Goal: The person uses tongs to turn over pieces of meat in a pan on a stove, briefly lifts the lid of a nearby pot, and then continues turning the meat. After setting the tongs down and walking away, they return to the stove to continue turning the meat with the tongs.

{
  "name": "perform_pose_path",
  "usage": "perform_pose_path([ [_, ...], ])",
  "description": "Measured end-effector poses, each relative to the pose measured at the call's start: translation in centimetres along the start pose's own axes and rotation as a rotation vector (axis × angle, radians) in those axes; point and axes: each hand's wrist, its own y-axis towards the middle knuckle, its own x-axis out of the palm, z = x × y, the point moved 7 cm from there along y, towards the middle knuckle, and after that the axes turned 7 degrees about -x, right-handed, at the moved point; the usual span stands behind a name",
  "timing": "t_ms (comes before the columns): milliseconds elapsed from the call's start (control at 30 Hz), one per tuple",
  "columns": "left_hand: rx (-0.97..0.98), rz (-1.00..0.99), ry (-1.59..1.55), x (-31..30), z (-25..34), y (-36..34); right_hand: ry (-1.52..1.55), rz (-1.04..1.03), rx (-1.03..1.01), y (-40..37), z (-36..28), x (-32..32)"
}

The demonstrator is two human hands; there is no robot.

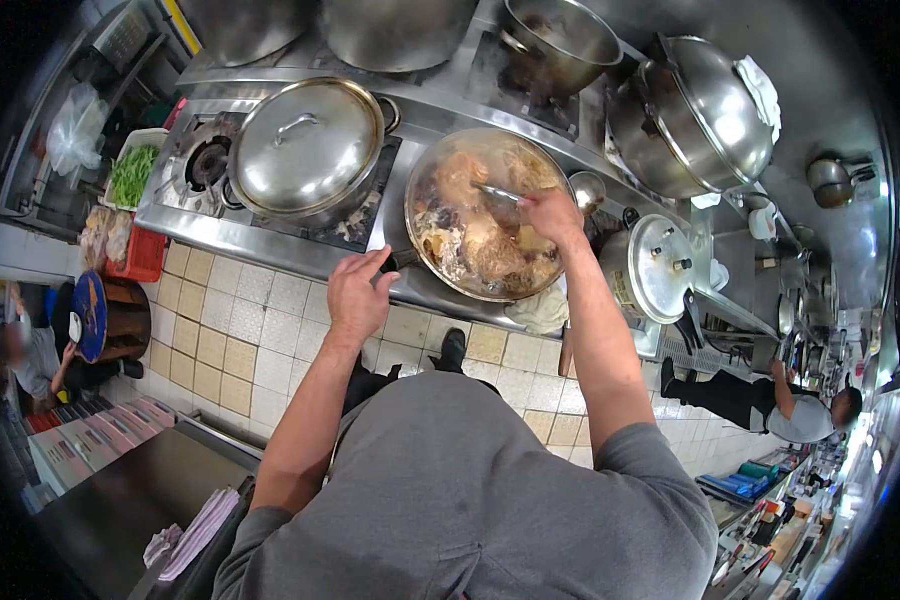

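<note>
A large round pan [417, 262] stands on the stove in front of me, full of bubbling brown liquid. Chunks of browned food, perhaps meat [490, 245], sit in it. My right hand [553, 216] reaches over the pan's right side, closed around a shiny metal utensil [500, 193] whose far end points left over the food. My left hand [358, 293] hovers by the stove's front edge, fingers extended, fingertips close to the pan's dark handle [402, 259]. Nothing shows in that palm.
A lidded pot [305, 145] stands left of the pan; a pressure cooker [660, 265] and a ladle [587, 190] are at right. Big pots [400, 30] line the back. A cloth [540, 311] lies by the pan's front. One person [32, 355] is far left, another [800, 415] far right.
</note>
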Motion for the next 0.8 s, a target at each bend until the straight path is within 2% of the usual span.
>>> perform_pose_path([
  [67, 0.012, 0.003, -0.001, 0.0, 0.2, 0.0, -0.059, -0.081, 0.038, -0.7, -0.8, -0.7],
  [267, 0.022, 0.002, -0.015, -0.3, 0.5, 0.1, -0.116, -0.067, 0.004, -5.3, -1.9, -4.7],
  [433, 0.041, 0.005, 0.020, -0.1, 0.5, 0.0, -0.160, 0.041, -0.052, -10.5, -0.6, -6.7],
  [600, 0.036, -0.006, -0.003, 0.1, 0.3, 0.1, -0.203, 0.077, -0.110, -16.0, 0.2, -4.4],
  [700, 0.040, 0.007, 0.004, 0.2, 0.2, 0.1, -0.248, 0.200, -0.229, -18.3, -1.6, -2.5],
  [800, 0.041, 0.014, 0.015, 0.0, 0.5, 0.1, -0.220, 0.234, -0.280, -18.9, -2.0, -0.5],
])
